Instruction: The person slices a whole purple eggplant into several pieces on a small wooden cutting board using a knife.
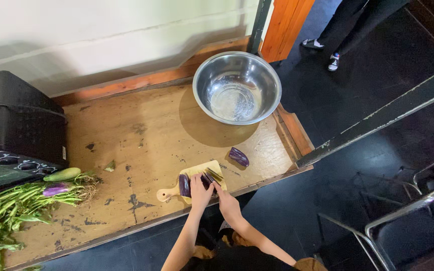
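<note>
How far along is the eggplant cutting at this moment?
Early. Done: one eggplant piece lies on the cutting board, and strips lie at its far end. In hand: the left hand and right hand work on the eggplant at mid-board; any knife is too small to make out. Left: another eggplant on the table, one by the greens. The steel bowl holds no pieces.

left hand point(200, 191) on eggplant piece point(184, 185) atop small wooden cutting board point(197, 176) at counter point(141, 150) front edge | right hand point(226, 202) beside board, knife point(213, 174) blade over it | 1 eggplant half point(238, 156) just right of board | steel bowl point(236, 87) at back right corner | greens point(21, 206), cucumber point(62, 174) at left edge
</note>
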